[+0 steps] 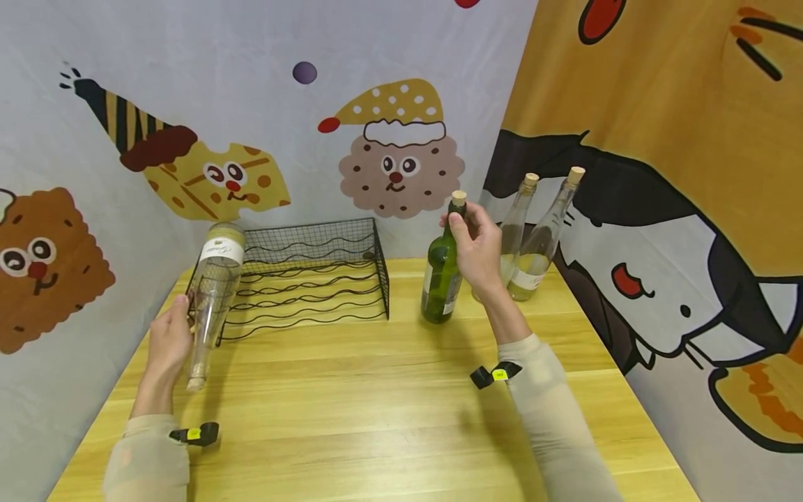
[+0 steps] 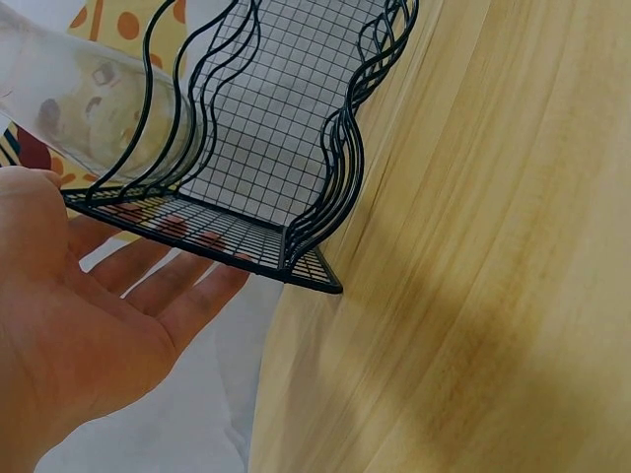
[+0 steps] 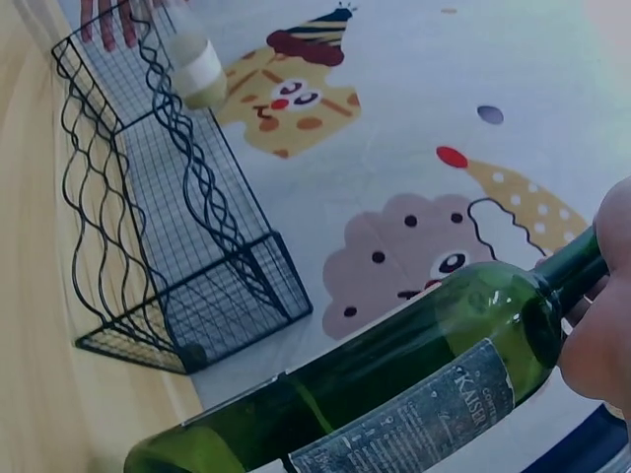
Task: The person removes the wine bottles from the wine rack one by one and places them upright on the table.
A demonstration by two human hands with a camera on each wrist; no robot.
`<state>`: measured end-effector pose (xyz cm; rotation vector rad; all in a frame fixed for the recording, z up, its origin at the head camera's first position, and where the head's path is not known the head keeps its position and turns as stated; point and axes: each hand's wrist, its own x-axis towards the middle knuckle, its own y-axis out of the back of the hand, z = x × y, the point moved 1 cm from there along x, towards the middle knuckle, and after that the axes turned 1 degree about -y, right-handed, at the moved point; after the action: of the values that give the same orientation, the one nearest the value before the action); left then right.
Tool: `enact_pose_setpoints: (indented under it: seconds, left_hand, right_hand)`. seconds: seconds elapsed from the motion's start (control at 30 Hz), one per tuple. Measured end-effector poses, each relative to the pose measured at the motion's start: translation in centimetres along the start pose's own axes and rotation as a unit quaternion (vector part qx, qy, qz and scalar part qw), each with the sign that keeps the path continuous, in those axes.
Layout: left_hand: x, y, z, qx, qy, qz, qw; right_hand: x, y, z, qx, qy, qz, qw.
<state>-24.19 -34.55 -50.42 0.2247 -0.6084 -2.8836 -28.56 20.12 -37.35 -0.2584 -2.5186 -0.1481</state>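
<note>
Toward the back of a wooden table (image 1: 351,404), a person's right hand (image 1: 479,251) curls its fingers around the neck of a corked green bottle (image 1: 442,272), between a black wire rack (image 1: 326,244) and two corked clear bottles (image 1: 538,263). The left hand (image 1: 169,338), fingers outstretched, touches the rack's left side, where another clear bottle (image 1: 215,289) lies, corked end toward the person.

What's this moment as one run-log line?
left grip: touching side of wire rack | right grip: holding green bottle by neck | on rack: one clear bottle | at right: two clear bottles, standing, corked
</note>
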Motion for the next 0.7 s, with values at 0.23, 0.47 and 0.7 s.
enact_pose_setpoints:
  seconds: [0.23,0.47,0.7]
  left_hand:
    - [0.0,-0.1,0.0,0.007,-0.005,0.007,0.9999]
    - [0.0,-0.3,-0.1,0.001,-0.003,0.014,0.9999]
    - [0.0,-0.1,0.0,-0.003,-0.003,0.002,1.0000]
  right_hand:
    - [1.1,0.8,1.1,-0.027,-0.006,0.031,0.9991]
    - [2.1,1.6,2.1,-0.035,-0.022,0.057,0.9975]
    - [2.5,2.3,2.9,-0.051,-0.034,0.072,0.9955]
